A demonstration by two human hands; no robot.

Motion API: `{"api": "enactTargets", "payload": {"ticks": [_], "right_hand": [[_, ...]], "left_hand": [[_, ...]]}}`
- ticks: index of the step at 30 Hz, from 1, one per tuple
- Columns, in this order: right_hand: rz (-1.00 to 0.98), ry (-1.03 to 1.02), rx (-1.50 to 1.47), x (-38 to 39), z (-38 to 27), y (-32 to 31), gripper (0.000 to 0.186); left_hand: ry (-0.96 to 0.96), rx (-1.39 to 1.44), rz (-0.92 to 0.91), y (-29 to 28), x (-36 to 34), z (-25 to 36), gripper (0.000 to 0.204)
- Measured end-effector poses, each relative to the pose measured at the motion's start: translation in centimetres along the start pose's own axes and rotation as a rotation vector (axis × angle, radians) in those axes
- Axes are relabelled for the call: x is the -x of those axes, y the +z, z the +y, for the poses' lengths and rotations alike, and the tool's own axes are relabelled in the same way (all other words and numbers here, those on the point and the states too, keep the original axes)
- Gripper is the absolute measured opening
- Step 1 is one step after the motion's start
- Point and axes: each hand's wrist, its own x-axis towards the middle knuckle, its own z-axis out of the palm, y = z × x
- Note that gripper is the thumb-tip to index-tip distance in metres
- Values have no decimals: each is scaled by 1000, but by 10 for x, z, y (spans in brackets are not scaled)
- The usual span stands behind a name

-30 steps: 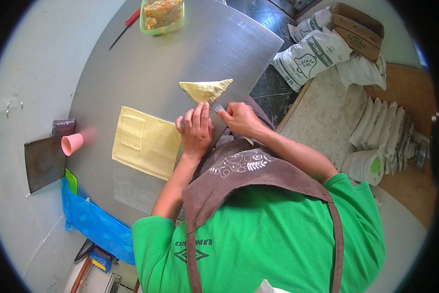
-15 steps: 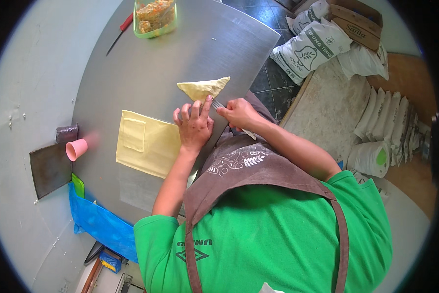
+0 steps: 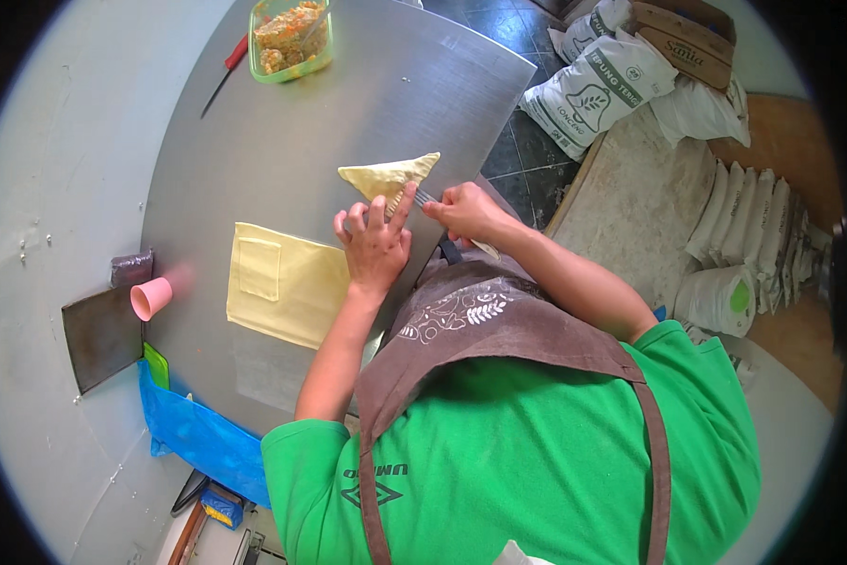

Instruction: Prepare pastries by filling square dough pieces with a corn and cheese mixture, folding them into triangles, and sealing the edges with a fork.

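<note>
A folded triangle of pale pastry dough [image 3: 386,175] lies on the metal table near its front edge. My left hand [image 3: 376,247] is spread beside it, with the index fingertip resting on the dough's near side and the other fingers slightly bent. Gripped in my right hand [image 3: 472,211] is a metal fork [image 3: 424,199], its tines at the pastry's near edge by my left index finger. The fork's handle end sticks out below my right hand. Left of my left forearm lie flat yellow dough sheets [image 3: 296,315], with a smaller rectangular piece [image 3: 260,269] on top.
A green-rimmed container of orange and white filling [image 3: 292,42] stands at the far end of the metal table [image 3: 348,104], beside a red-handled knife [image 3: 224,75]. A pink cup [image 3: 151,298] lies near the wall. A blue plastic sheet [image 3: 202,433] hangs at lower left; flour sacks [image 3: 588,94] sit right.
The view has shifted slightly. My left index finger lies a little farther over the pastry, and the fork stays at the pastry's near edge. Both hands are otherwise in nearly the same place.
</note>
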Motion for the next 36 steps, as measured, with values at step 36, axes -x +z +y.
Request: {"api": "enactTargets", "payload": {"ticks": [36], "right_hand": [[27,-30,63,12,6,-26,47]], "left_hand": [[-64,-146,-256,-7,-21,16,88]]}}
